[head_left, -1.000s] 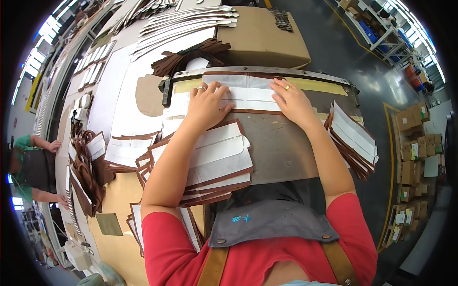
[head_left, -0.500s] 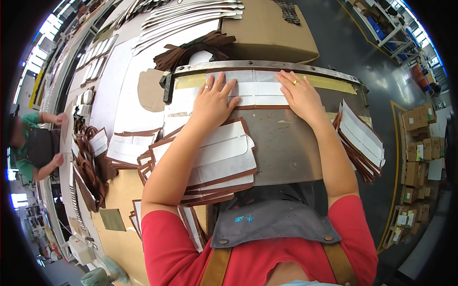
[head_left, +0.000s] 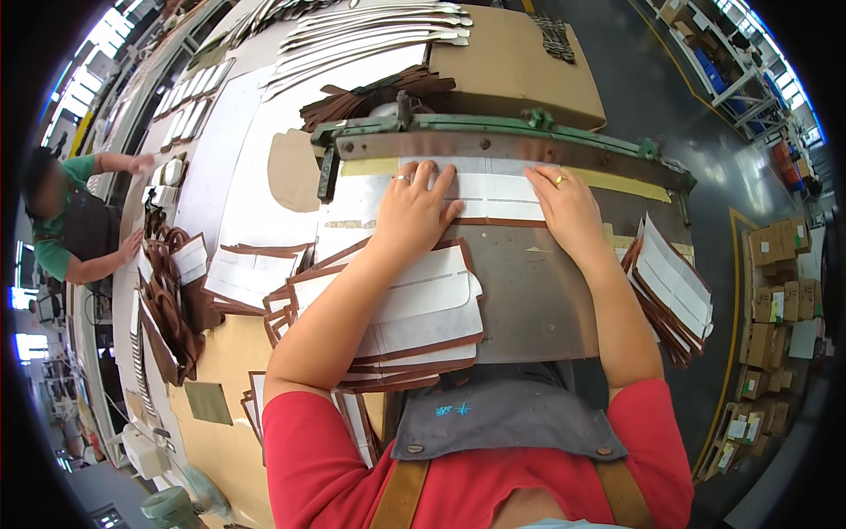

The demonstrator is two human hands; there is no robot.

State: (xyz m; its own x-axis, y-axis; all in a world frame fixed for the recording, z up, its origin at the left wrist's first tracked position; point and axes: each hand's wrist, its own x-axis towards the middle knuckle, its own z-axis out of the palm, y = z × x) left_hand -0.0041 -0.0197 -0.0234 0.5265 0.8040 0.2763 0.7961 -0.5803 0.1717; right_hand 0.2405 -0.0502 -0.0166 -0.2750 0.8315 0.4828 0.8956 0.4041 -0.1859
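Observation:
A white-backed panel with brown edges [head_left: 495, 187] lies flat on a worn metal plate [head_left: 538, 295]. My left hand [head_left: 414, 204] rests on its left end, palm down, fingers stretched out and thumb apart. On its right end lies my right hand [head_left: 568, 207], also flat with fingers extended. A long green metal bar [head_left: 423, 130] with a bare metal face spans the far side, just beyond my fingertips. The panel's far edge meets or runs under that bar; I cannot tell which. A yellow strip [head_left: 617, 187] shows along the plate on the right.
Stacked white-backed brown panels [head_left: 414, 331] overlap the plate by my left forearm. Another stack [head_left: 674, 278] hangs off the right side. Brown strips [head_left: 379, 95] and a cardboard box [head_left: 520, 66] stand behind the bar. A co-worker in green [head_left: 75, 207] is across the left table.
The green bar now stands over the panel's far edge, where only a low metal rail showed before. Both hands stay flat on the panel. The co-worker's arms have shifted.

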